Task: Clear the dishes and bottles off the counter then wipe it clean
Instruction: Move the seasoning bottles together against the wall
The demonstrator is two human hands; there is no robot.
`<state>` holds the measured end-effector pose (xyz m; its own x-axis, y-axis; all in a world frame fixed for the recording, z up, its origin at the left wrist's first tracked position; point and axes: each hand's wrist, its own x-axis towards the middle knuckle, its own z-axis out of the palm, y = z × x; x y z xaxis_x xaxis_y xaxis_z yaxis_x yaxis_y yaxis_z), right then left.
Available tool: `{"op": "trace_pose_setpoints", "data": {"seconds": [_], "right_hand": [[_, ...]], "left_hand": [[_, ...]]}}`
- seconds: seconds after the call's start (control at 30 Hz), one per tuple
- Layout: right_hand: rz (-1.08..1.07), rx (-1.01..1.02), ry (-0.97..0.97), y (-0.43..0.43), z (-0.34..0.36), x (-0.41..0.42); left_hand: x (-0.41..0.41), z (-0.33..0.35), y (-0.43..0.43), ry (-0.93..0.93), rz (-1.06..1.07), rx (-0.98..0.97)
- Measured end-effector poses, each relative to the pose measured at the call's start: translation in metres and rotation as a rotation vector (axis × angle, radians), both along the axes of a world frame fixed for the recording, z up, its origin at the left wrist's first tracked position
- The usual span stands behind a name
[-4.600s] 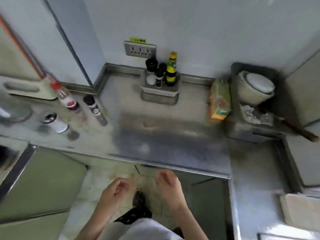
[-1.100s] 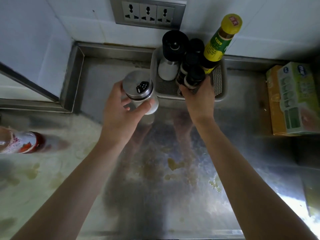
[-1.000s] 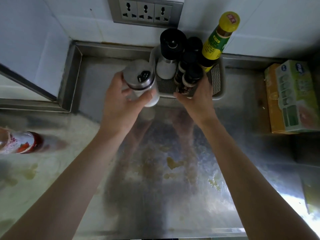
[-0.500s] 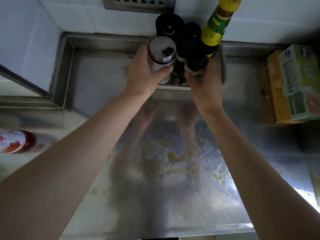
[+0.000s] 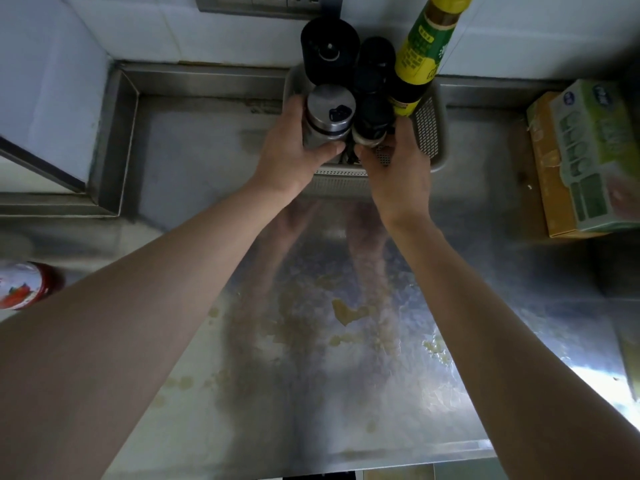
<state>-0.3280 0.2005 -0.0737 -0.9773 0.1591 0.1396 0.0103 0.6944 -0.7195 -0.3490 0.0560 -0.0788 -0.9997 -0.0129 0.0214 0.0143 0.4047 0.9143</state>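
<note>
My left hand (image 5: pixel 289 154) grips a steel-lidded shaker jar (image 5: pixel 328 114), held over the front left of the perforated metal basket (image 5: pixel 429 129) at the back wall. My right hand (image 5: pixel 398 168) holds a dark-capped bottle (image 5: pixel 372 121) in the same basket, right beside the shaker. Behind them in the basket stand a black grinder (image 5: pixel 329 51), another dark bottle (image 5: pixel 375 64) and a tall yellow-labelled bottle (image 5: pixel 420 53). A red-labelled bottle (image 5: pixel 24 285) lies at the counter's far left. The steel counter (image 5: pixel 194 161) carries yellowish smears (image 5: pixel 346 311) in its middle.
A green and orange carton (image 5: pixel 585 157) stands on the counter at the right. A socket strip (image 5: pixel 263 3) sits on the wall above the basket. A raised steel rim (image 5: pixel 117 133) bounds the counter's back left corner. The front edge (image 5: pixel 398 460) runs below my arms.
My left hand has carried the shaker jar from the counter's left up and right to the basket. My right hand has stayed on the dark-capped bottle in the basket.
</note>
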Motion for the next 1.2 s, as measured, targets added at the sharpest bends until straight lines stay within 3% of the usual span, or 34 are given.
{"op": "trace_pose_setpoints", "data": {"seconds": [0.23, 0.47, 0.7, 0.93, 1.2], "right_hand": [[0.041, -0.021, -0.083, 0.006, 0.008, 0.007], [0.008, -0.103, -0.063, -0.025, 0.024, 0.09], [0.31, -0.284, -0.394, -0.122, 0.048, 0.166], [0.503, -0.308, -0.504, -0.213, 0.045, 0.219], [0.514, -0.197, -0.461, -0.305, 0.05, 0.2]], "left_hand": [[0.031, 0.017, -0.018, 0.013, 0.044, -0.079], [0.145, 0.026, -0.075, -0.118, 0.196, -0.044], [0.272, 0.048, -0.153, -0.23, 0.271, -0.035], [0.394, 0.064, -0.228, -0.329, 0.729, 0.048], [0.416, 0.073, -0.269, -0.272, 0.976, 0.164]]}}
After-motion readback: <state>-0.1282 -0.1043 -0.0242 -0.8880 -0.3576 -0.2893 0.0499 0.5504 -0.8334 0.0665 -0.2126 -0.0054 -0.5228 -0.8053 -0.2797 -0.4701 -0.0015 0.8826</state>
